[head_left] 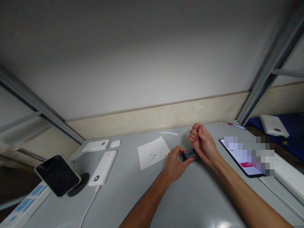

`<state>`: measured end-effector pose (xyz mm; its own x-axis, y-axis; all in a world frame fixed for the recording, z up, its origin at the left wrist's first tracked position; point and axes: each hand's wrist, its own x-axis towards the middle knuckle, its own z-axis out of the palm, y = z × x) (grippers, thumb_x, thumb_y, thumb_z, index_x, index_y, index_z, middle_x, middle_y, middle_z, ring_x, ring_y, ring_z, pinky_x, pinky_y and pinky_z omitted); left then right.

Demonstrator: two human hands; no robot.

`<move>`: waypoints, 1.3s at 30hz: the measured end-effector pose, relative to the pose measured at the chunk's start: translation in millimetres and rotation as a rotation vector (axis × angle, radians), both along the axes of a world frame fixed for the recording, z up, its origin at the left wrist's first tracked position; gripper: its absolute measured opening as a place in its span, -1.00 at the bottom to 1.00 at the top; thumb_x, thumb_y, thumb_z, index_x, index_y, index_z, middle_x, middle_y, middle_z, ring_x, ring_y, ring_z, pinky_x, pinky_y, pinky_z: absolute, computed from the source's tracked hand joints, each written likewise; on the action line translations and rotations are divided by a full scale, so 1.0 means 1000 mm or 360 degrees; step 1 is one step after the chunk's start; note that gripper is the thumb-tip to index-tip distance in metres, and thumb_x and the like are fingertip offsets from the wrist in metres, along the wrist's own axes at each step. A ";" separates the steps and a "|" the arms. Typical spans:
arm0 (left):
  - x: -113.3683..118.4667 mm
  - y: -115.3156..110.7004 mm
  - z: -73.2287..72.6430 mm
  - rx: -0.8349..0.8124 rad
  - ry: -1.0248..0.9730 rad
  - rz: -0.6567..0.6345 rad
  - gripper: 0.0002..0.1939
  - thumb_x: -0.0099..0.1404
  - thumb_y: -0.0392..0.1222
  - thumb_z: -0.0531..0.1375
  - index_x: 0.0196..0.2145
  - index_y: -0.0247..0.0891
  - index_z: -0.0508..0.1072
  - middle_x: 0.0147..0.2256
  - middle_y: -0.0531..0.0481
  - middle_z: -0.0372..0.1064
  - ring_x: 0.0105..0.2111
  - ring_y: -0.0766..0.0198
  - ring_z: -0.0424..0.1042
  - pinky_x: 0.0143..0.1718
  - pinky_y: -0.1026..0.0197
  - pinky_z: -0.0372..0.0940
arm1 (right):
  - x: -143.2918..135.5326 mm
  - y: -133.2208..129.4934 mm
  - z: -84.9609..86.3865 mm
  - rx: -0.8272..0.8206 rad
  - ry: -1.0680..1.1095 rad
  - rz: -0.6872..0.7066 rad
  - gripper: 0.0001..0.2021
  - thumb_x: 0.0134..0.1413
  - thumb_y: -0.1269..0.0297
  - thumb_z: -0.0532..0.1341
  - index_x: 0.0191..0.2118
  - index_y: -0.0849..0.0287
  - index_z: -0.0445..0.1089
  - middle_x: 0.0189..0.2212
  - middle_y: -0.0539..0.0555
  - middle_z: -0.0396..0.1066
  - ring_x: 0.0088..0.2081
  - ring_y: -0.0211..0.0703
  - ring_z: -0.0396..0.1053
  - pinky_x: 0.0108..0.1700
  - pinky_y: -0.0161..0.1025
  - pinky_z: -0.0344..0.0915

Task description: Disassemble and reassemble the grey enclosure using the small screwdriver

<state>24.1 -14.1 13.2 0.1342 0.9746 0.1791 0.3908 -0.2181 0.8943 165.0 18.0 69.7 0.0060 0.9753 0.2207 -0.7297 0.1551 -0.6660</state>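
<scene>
A small dark slotted device (190, 154) rests on the grey table, with my left hand (177, 163) closed on its left end. Above its right side, my right hand (201, 142) is closed in a fist-like grip round a thin dark tool (190, 146), whose shaft slants down towards the device. The tool's handle is hidden by my fingers. To the left of my hands lies a sheet of white paper (148, 155) with several tiny dark pieces (152, 156) on it.
At left, a phone (58, 175) leans on a round black stand (79, 185), near white power banks (103, 167) and a small white case (115, 144). A lit tablet (234, 155) lies at right, with a pen (237, 126) behind it. Metal posts flank the table (114, 202).
</scene>
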 end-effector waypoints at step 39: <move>0.002 0.001 -0.001 0.0017 -0.0100 -0.0029 -0.75 0.08 -0.27 0.48 -0.36 -0.21 0.47 -0.38 0.11 0.50 -0.32 0.22 0.47 -0.20 0.22 0.32 | -0.003 -0.019 0.008 0.0700 -0.1213 -0.0476 -0.80 0.44 0.21 0.11 -0.20 0.06 0.47 -0.30 0.05 0.36 -0.26 -0.12 0.32 -0.18 -0.17 0.25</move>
